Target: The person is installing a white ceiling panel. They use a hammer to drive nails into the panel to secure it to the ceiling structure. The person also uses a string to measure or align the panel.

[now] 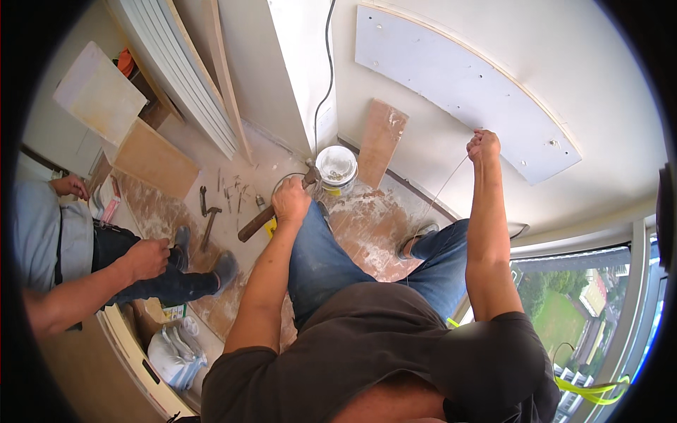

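Observation:
My left hand (291, 199) is shut around a hammer (254, 227) with a wooden handle, held low over my left knee; its head points toward a white bucket (336, 168) on the floor. My right hand (483, 144) is raised and pinched shut on a thin string (441, 190) that runs down toward my right foot. That hand sits just below the edge of a curved pale panel (458, 77) with small holes in it.
Another person stands at the left, one hand (144, 257) near their hip. On the dusty floor lie a second hammer (209, 222), a wrench (203, 199), loose nails and a wooden board (381, 141). A white bag (173, 352) sits lower left; a window (585, 303) is lower right.

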`<control>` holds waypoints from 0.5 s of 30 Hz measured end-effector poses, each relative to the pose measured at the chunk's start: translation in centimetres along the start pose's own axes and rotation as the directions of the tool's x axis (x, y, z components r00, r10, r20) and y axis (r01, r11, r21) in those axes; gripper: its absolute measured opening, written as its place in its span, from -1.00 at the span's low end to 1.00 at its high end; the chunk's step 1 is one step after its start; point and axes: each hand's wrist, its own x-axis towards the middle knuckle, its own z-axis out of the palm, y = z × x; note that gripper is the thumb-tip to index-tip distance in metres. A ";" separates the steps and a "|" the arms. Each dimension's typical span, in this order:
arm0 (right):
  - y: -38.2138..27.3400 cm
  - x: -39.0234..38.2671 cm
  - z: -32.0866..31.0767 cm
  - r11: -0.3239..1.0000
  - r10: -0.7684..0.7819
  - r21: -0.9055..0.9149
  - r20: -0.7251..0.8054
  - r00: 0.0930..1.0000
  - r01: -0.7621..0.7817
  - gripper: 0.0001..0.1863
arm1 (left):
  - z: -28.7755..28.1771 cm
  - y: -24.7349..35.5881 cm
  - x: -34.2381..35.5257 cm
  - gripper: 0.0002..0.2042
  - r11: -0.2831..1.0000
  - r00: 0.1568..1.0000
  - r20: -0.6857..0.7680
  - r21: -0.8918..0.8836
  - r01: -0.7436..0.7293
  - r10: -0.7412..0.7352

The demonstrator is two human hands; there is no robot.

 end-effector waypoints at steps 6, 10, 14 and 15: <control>-1.2 1.8 0.6 0.993 0.091 0.077 -0.055 0.994 -0.086 -0.85 | 0.0 0.1 0.0 -0.92 1.000 1.000 0.027 0.009 0.007 -0.008; -0.6 2.7 -0.4 0.999 0.025 0.041 0.068 0.997 -0.028 -0.90 | -0.2 0.4 0.4 -0.92 0.999 0.999 0.024 -0.002 0.035 -0.034; -0.3 1.7 -0.6 0.994 0.065 0.083 0.128 0.990 -0.076 -0.89 | 0.0 0.5 0.2 -0.91 0.998 0.998 0.016 -0.015 0.062 -0.062; -0.3 1.3 -0.3 0.991 0.082 0.096 0.135 0.987 -0.095 -0.88 | -0.2 0.3 0.2 -0.91 0.998 0.998 0.007 -0.013 0.069 -0.069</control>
